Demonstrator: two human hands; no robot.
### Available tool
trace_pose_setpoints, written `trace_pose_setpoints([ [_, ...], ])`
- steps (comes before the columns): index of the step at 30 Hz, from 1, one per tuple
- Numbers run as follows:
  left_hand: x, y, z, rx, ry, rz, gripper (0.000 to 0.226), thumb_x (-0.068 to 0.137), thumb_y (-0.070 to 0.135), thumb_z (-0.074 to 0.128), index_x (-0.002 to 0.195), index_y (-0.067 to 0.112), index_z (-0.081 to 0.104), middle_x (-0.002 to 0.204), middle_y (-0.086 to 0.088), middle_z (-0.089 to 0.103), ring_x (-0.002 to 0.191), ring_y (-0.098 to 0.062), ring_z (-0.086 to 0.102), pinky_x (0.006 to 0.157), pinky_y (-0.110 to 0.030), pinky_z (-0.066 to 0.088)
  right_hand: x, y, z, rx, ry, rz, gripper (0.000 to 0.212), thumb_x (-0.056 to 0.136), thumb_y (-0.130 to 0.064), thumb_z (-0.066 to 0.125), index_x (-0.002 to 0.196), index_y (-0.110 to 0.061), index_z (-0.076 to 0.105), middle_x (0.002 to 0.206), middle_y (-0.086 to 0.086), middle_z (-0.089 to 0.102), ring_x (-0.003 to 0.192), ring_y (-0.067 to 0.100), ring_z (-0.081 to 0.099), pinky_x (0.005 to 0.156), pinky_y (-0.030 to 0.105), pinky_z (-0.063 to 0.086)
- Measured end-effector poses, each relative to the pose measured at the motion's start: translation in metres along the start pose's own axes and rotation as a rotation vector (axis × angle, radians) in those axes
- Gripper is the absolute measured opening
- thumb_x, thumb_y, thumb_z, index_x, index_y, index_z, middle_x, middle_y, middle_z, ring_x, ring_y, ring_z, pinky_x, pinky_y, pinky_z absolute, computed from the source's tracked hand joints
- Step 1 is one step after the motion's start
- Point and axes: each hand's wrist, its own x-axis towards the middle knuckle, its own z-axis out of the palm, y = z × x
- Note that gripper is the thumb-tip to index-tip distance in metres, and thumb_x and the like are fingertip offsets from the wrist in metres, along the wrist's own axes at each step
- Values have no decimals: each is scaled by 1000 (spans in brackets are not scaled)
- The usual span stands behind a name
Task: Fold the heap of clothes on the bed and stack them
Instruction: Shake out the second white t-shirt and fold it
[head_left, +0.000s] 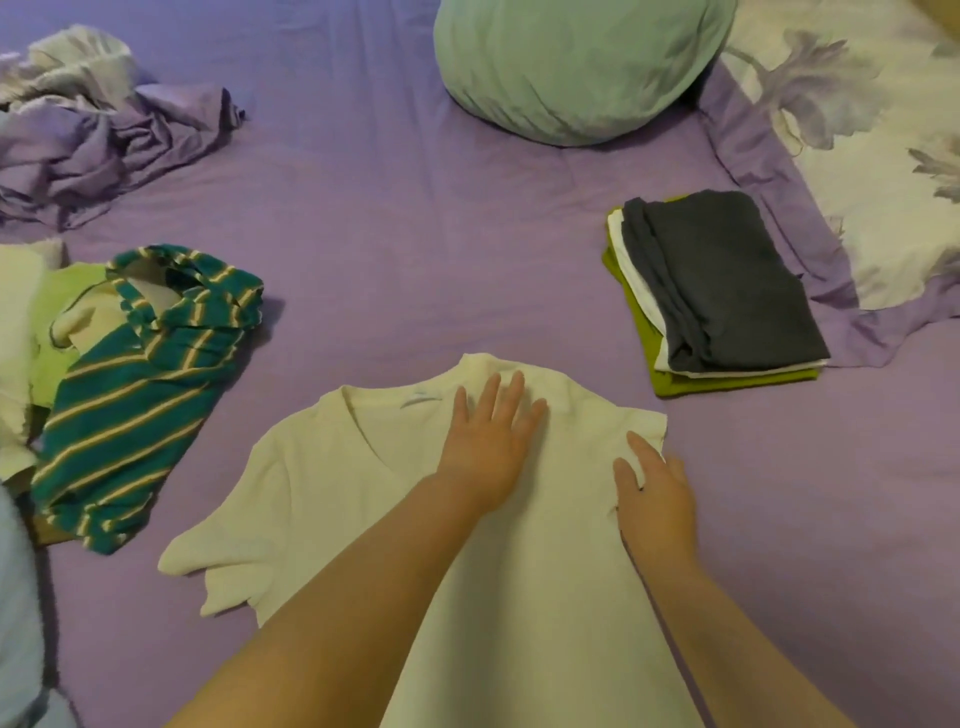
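A white V-neck T-shirt lies spread on the purple bed right in front of me. My left hand rests flat on its upper chest, fingers apart. My right hand lies on the shirt's right sleeve edge, fingers slightly curled over the fabric. A stack of folded clothes sits to the right, dark grey on top, white and green beneath. An unfolded heap lies at the left, with a teal striped shirt on light green and cream pieces.
A mint green pillow lies at the far middle. A floral pillowcase with a purple border is at the right. Crumpled purple bedding lies at the far left. A pale blue cloth shows at the lower left edge.
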Motion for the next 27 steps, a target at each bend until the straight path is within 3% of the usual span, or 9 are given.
trace_pose_setpoints([
  [4,44,7,-22,-40,83,23,64,97,5,35,152,21,7,160,-7,4,147,-30,2,117,-44,10,15,-2,4,-30,101,25,58,95,-21,52,148,-23,27,144,9,39,128,31,41,102,45,42],
  [7,69,10,-30,-29,135,-5,59,95,10,43,149,20,21,146,-6,36,131,-30,31,101,-36,32,24,-4,0,14,92,143,72,85,-15,65,143,-17,24,134,12,49,116,34,52,89,48,51],
  [10,84,10,-32,-42,93,-69,41,94,11,46,135,18,45,126,-6,49,115,-29,45,81,-33,37,30,-4,-3,53,-8,238,61,83,-17,66,135,-11,36,119,12,58,105,34,58,85,46,52],
  [13,91,14,-31,-345,131,-163,23,95,11,46,116,13,55,116,-9,49,94,-30,56,69,-31,38,35,-8,-11,34,-5,180,33,84,-21,61,113,-8,54,111,11,56,103,32,55,85,45,50],
  [16,98,22,-29,-922,174,-409,19,94,24,47,106,11,54,86,4,49,71,-16,51,56,-29,33,40,-12,-19,88,54,143,39,89,-21,57,124,-5,52,121,11,49,108,29,50,84,37,44],
  [18,98,28,-24,-1067,147,-446,20,93,28,47,104,16,57,84,8,48,76,-17,51,59,-28,35,41,-11,-21,111,43,104,36,91,-20,54,124,-9,50,112,7,55,97,26,53,74,34,45],
  [23,58,43,26,-243,465,-146,38,86,13,60,123,11,60,125,-12,60,116,-35,57,99,-47,46,43,-1,-17,62,26,20,10,92,-23,54,97,-15,51,74,-1,54,61,11,47,46,25,32],
  [25,47,49,43,-153,364,-159,49,96,36,38,138,13,48,144,-13,46,135,-36,40,111,-57,25,45,3,-18,121,38,16,8,94,-22,54,90,-15,51,71,-3,52,61,10,47,47,22,31],
  [27,45,44,50,-114,149,-162,64,98,56,16,152,21,15,159,-9,11,146,-32,6,112,-58,3,46,5,-16,144,21,15,11,94,-24,53,87,-16,51,76,-1,54,68,16,49,49,18,31],
])
